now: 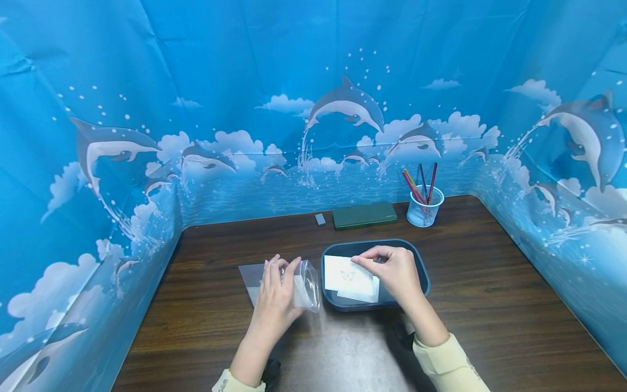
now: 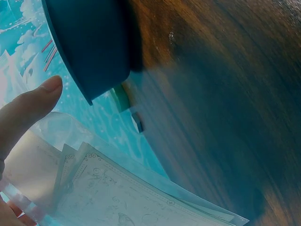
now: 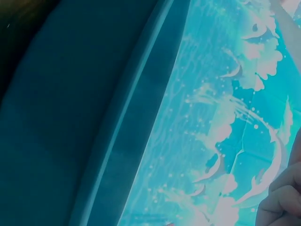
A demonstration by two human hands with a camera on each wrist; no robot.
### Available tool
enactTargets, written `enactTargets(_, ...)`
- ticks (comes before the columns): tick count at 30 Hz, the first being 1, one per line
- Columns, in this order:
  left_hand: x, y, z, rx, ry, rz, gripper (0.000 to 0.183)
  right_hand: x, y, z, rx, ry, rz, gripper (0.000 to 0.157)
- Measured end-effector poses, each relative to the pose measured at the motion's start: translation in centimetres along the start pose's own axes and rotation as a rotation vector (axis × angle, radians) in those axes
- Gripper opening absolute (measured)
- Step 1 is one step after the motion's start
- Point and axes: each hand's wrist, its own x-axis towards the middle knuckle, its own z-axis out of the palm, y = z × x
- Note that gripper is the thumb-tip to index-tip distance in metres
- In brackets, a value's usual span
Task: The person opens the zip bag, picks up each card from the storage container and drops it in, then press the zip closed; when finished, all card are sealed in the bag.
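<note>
Two hands (image 1: 278, 294) (image 1: 394, 267), two pale yellow sleeves (image 1: 443, 362). One clear plastic bag (image 1: 311, 286), with at least two printed sheets (image 2: 117, 188) inside, overlapping too closely for an exact count. One dark tray (image 1: 352, 306). Two white cards (image 1: 338, 275) (image 1: 369, 294) discernible over it, full number unclear from the overlap. One mesh cup (image 1: 422, 215) with at least four pencils (image 1: 433, 179), crowded together. One green case (image 1: 364, 215). One small grey block (image 1: 320, 219). One counter (image 1: 206, 294). On the blue backdrop (image 1: 245, 43), at least ten dolphins (image 1: 352, 100), large and small.

Head view is looking bright; glare is whitening near table (image 1: 350, 351), bag (image 1: 311, 283) is shining; wrist views are running teal-tinted, soft.
</note>
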Motion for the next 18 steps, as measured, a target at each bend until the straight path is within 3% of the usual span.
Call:
enactTargets(11, 0.04, -0.05, 0.07, 0.000, 0.014, 0.010, 0.110, -0.32, -0.72, 0.46, 0.075, -0.058, -0.062, 0.022)
enactTargets(18, 0.06, -0.13, 0.12, -0.006, 0.025, 0.017, 0.110, -0.44, -0.94, 1.04, 0.061, -0.074, -0.106, 0.020)
